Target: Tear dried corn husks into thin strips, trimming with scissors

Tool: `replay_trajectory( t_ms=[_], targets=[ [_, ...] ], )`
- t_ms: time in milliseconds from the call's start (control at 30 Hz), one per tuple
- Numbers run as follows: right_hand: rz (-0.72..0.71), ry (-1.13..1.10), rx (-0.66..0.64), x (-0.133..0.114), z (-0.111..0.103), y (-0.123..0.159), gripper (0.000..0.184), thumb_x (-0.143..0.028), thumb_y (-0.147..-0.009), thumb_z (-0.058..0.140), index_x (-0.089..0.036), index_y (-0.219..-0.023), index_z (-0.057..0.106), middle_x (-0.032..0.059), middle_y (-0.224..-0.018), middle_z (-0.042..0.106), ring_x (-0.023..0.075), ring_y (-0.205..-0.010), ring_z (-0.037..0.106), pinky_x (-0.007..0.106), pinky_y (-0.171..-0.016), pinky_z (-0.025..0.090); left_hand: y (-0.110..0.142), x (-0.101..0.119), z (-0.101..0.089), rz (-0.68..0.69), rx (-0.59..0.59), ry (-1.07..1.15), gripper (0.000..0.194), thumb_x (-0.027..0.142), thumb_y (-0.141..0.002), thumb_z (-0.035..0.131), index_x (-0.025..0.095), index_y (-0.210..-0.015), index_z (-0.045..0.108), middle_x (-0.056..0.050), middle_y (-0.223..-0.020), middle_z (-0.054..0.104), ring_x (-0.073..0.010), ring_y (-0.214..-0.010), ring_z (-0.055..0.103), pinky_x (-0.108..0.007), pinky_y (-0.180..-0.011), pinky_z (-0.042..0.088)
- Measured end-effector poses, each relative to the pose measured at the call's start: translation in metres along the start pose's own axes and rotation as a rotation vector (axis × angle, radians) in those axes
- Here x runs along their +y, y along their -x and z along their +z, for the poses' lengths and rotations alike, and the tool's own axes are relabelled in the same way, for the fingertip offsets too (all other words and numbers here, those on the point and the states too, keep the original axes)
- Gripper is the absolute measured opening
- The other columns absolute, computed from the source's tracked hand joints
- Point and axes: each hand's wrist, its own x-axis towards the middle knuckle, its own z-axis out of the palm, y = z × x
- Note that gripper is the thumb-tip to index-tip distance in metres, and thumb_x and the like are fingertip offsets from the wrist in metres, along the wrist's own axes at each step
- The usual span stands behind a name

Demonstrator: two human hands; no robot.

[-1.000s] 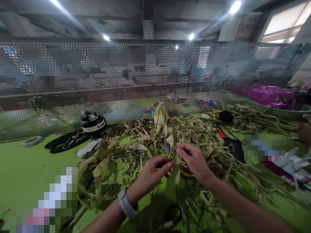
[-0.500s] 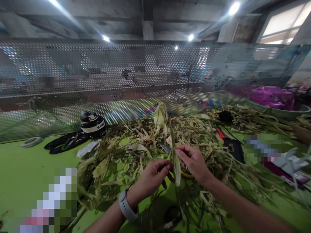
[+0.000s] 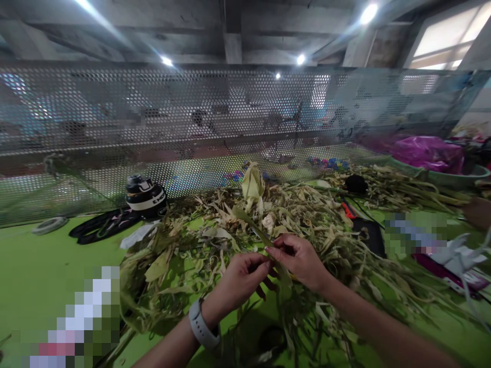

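Between my hands is a long, pale-green strip of leaf [image 3: 249, 223], like a corn husk, its free end slanting up and left over the pile. My right hand [image 3: 305, 260] pinches it between thumb and fingers. Close beside it, my left hand [image 3: 241, 278], with a pale watch band [image 3: 201, 326] at the wrist, has thumb and forefinger closed at the strip's lower part; its fingertips are partly hidden. Below and around both hands lies a heap of dry leaf strips [image 3: 215, 204]. A small, pale, knobbly piece [image 3: 268, 222] sits just beyond my fingers.
A perforated screen [image 3: 192, 117] stands behind the green table [image 3: 26, 255]. At left are a black-and-white jar [image 3: 144, 198] and black straps [image 3: 103, 225]. At right lie a dark flat object [image 3: 369, 236], a purple-edged box [image 3: 447, 273] and a basin [image 3: 475, 176] with purple plastic.
The leaf strip has tipped from nearly upright to slanting left, its lower end now lower and less distinct. My right hand has shifted slightly left, closer to my left hand, which stays almost still.
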Motion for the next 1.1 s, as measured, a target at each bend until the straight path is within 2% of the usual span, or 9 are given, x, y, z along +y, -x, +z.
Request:
replay_trajectory(
  t_ms=[200, 467, 633, 733, 867, 933, 1000, 1033, 1100],
  targets=[
    [-0.065, 0.005, 0.016, -0.01, 0.002, 0.005, 0.017, -0.033, -0.079, 0.059, -0.017, -0.074, 0.063, 0.0002, -0.067, 0.057, 0.0127, -0.063, 0.053, 0.023, -0.059, 0.042, -0.002, 0.006, 0.0, -0.073, 0.051, 0.078, 0.025, 0.035, -0.072, 0.057, 0.013, -0.061, 0.059, -0.002, -0.06, 0.064, -0.0111, -0.047, 0.061, -0.017, -0.039, 0.036],
    [-0.153, -0.035, 0.159, -0.01, 0.003, 0.004, 0.012, -0.029, -0.075, 0.064, -0.017, -0.071, 0.064, -0.0002, -0.065, 0.053, 0.0125, -0.062, 0.05, 0.023, -0.056, 0.04, -0.003, -0.001, -0.003, -0.168, 0.06, 0.203, 0.018, 0.022, -0.07, 0.051, 0.013, -0.061, 0.064, -0.002, -0.057, 0.066, -0.0069, -0.042, 0.055, -0.017, -0.041, 0.029],
    [-0.038, -0.132, 0.23, -0.016, -0.005, 0.004, 0.018, -0.034, -0.073, 0.064, -0.017, -0.071, 0.062, 0.0003, -0.068, 0.055, 0.0093, -0.051, 0.046, 0.021, -0.044, 0.037, -0.003, -0.004, -0.001, -0.211, 0.036, 0.12, 0.019, 0.025, -0.069, 0.054, 0.011, -0.061, 0.066, -0.004, -0.057, 0.067, -0.0073, -0.042, 0.054, -0.017, -0.04, 0.027],
    [0.031, -0.213, 0.346, -0.023, -0.018, 0.002, 0.021, -0.037, -0.073, 0.064, -0.017, -0.072, 0.06, -0.0034, -0.055, 0.049, 0.0076, -0.043, 0.039, 0.02, -0.038, 0.031, -0.005, -0.007, 0.0, -0.218, 0.026, 0.035, 0.019, 0.026, -0.067, 0.056, 0.011, -0.06, 0.065, -0.005, -0.057, 0.068, -0.009, -0.042, 0.056, -0.017, -0.039, 0.029],
    [-0.044, -0.321, 0.581, -0.028, -0.041, -0.006, 0.02, -0.036, -0.073, 0.065, -0.018, -0.073, 0.058, -0.0059, -0.051, 0.044, 0.0064, -0.041, 0.036, 0.019, -0.038, 0.028, -0.012, -0.015, -0.007, -0.208, 0.072, -0.05, 0.017, 0.026, -0.065, 0.057, 0.012, -0.056, 0.061, -0.005, -0.054, 0.066, -0.0114, -0.04, 0.058, -0.017, -0.035, 0.027],
    [0.005, -0.298, 0.519, -0.027, -0.047, -0.01, 0.021, -0.036, -0.073, 0.065, -0.017, -0.068, 0.057, -0.0061, -0.05, 0.043, 0.0061, -0.041, 0.036, 0.019, -0.038, 0.027, -0.017, -0.015, -0.016, -0.178, 0.141, -0.06, 0.022, 0.031, -0.068, 0.058, 0.013, -0.055, 0.059, -0.003, -0.05, 0.064, -0.0101, -0.037, 0.055, -0.017, -0.035, 0.029],
    [0.133, -0.242, 0.342, -0.025, -0.045, -0.012, 0.025, -0.039, -0.072, 0.064, -0.017, -0.063, 0.055, -0.0064, -0.047, 0.042, 0.0061, -0.04, 0.035, 0.019, -0.037, 0.026, -0.02, -0.01, -0.025, -0.133, 0.235, -0.068, 0.033, 0.04, -0.074, 0.054, 0.014, -0.055, 0.057, 0.0, -0.046, 0.06, -0.0082, -0.035, 0.05, -0.017, -0.036, 0.032],
    [0.197, -0.218, 0.247, -0.023, -0.042, -0.012, 0.027, -0.04, -0.072, 0.063, -0.017, -0.061, 0.053, -0.0065, -0.046, 0.042, 0.0063, -0.039, 0.035, 0.019, -0.037, 0.027, -0.021, -0.006, -0.028, -0.093, 0.296, -0.074, 0.035, 0.044, -0.075, 0.053, 0.014, -0.055, 0.057, 0.001, -0.046, 0.058, -0.0083, -0.036, 0.049, -0.018, -0.038, 0.034],
    [0.268, -0.19, 0.112, -0.019, -0.032, -0.011, 0.03, -0.041, -0.073, 0.061, -0.018, -0.057, 0.05, -0.0067, -0.045, 0.042, 0.0065, -0.037, 0.036, 0.019, -0.037, 0.028, -0.021, 0.002, -0.03, 0.075, 0.422, -0.113, 0.032, 0.044, -0.074, 0.057, 0.014, -0.064, 0.061, -0.001, -0.056, 0.062, -0.0111, -0.048, 0.055, -0.02, -0.046, 0.04]
  ],
)
